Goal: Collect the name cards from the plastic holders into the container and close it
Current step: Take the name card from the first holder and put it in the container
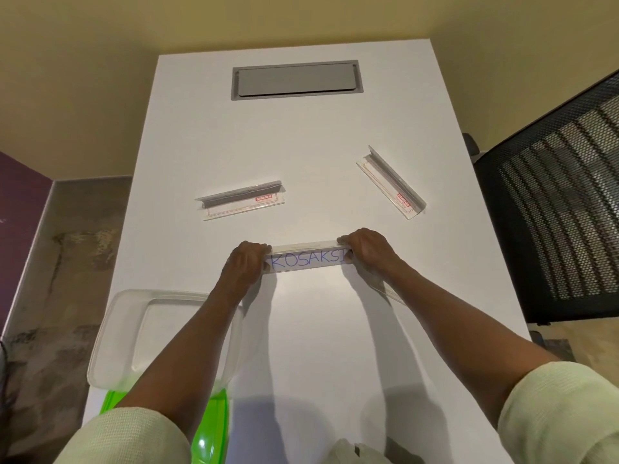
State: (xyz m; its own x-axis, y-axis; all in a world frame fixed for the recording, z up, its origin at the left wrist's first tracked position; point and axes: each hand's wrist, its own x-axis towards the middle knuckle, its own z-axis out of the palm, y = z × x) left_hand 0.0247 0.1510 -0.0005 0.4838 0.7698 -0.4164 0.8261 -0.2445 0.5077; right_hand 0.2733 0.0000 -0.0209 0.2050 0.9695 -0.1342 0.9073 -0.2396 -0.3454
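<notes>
A clear plastic holder (306, 246) stands in the middle of the white table (318, 346), with a white name card (308, 261) inside it lettered in blue. My left hand (244, 262) grips its left end and my right hand (363, 247) grips its right end. Two more clear holders lie further back: one (241, 199) at the centre left, one (392, 182) at the right, angled. Whether they hold cards I cannot tell. A clear plastic container (120, 333) sits open at the near left, partly under my left forearm. Its green lid (214, 426) lies just in front of it.
A grey cable hatch (296, 80) is set flush in the far part of the table. A black mesh office chair (552, 202) stands close to the table's right edge. The table's left edge drops to a mottled floor.
</notes>
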